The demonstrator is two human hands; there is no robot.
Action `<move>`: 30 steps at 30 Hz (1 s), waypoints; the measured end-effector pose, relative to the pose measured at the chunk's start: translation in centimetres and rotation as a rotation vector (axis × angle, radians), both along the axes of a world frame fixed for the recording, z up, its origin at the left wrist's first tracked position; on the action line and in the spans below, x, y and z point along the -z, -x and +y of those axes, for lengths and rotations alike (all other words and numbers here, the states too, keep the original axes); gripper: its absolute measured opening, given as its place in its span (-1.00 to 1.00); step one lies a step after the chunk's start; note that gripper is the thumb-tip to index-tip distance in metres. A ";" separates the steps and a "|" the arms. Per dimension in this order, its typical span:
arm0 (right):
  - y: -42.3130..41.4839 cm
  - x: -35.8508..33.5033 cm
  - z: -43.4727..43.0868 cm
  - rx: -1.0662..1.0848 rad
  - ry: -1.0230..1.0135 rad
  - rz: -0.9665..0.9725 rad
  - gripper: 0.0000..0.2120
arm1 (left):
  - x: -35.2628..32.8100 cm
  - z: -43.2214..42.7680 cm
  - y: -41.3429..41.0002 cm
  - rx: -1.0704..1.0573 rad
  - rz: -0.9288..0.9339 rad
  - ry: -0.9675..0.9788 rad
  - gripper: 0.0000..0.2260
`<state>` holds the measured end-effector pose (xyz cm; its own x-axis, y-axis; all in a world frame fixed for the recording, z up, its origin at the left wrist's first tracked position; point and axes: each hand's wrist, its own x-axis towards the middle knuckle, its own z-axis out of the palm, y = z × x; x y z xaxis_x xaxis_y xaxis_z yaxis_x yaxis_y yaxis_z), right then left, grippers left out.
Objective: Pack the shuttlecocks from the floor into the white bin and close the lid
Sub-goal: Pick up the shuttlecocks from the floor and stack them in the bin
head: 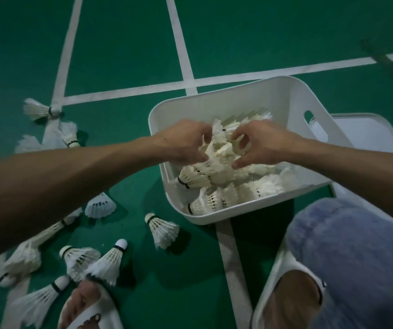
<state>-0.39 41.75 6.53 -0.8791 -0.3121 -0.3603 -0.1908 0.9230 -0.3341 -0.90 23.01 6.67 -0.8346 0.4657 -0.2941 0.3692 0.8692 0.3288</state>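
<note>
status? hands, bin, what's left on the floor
Both hands, left and right, over the white bin, fingers in the shuttlecock pile. Loose shuttlecocks remain on floor at left. Lid off, behind bin.

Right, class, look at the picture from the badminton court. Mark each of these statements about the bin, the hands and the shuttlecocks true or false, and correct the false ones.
1. Both hands are over the white bin. True: the left hand and right hand meet above the pile of shuttlecocks inside it.
2. The floor is cleared of shuttlecocks. False: several still lie on the green floor, such as one near the bin's corner.
3. The lid is on the bin. False: the bin is open, and a flat white lid lies partly under its right side.
4. The bin has a handle cut-out in its side wall. True.
5. The bin is empty. False: it holds many shuttlecocks.
</note>
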 end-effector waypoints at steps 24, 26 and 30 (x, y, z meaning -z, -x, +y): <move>1.0 1.9 -31.9 -0.583 -0.070 0.006 -0.37 | 4.4 -29.0 -6.3 -0.498 -0.087 0.033 -0.49; 0.7 4.8 -32.2 -0.526 -0.049 -0.050 -0.32 | 6.4 -28.9 -7.4 -0.501 -0.101 -0.006 -0.41; 0.2 9.0 -32.2 -0.428 0.037 -0.089 -0.01 | 9.1 -28.1 -8.3 -0.521 -0.108 -0.036 -0.17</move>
